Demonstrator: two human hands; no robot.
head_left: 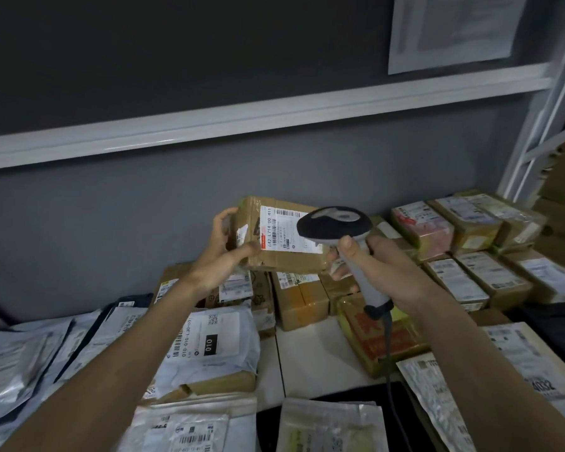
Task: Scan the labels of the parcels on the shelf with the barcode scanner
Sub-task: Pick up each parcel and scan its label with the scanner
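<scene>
Parcels [209, 347] on white shelf [307, 353], grey wall [144, 207]

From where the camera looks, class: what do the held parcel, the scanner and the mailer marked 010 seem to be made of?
Held parcel: brown cardboard, by its colour and square edges, wrapped in glossy clear tape that catches light.
Scanner: hard moulded plastic, likely; matte grey handle, darker head.
Mailer marked 010: thin pale plastic film, probably; it wrinkles and sags, with a paper label stuck on.

Both bare forearms reach toward twelve o'clock, left hand [224, 252] with curled fingers [222, 216], right hand [380, 265] clenched, thumb up.
</scene>
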